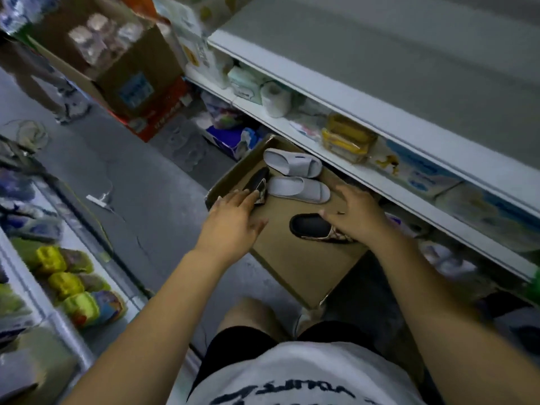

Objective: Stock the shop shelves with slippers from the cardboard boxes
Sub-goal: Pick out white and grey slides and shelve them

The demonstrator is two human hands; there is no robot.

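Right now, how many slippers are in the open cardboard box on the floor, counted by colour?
Grey slippers: 2
Black patterned slippers: 2
Total: 4

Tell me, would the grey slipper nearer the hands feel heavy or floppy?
Probably light: the grey slipper looks like thick moulded foam. Likely springy, not floppy: its strap holds an arch unsupported. Flat sole, so unlikely to roll.

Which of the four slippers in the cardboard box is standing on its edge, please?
The dark patterned slipper by the left hand, against the box wall; both grey slippers and the other dark slipper lie flat.
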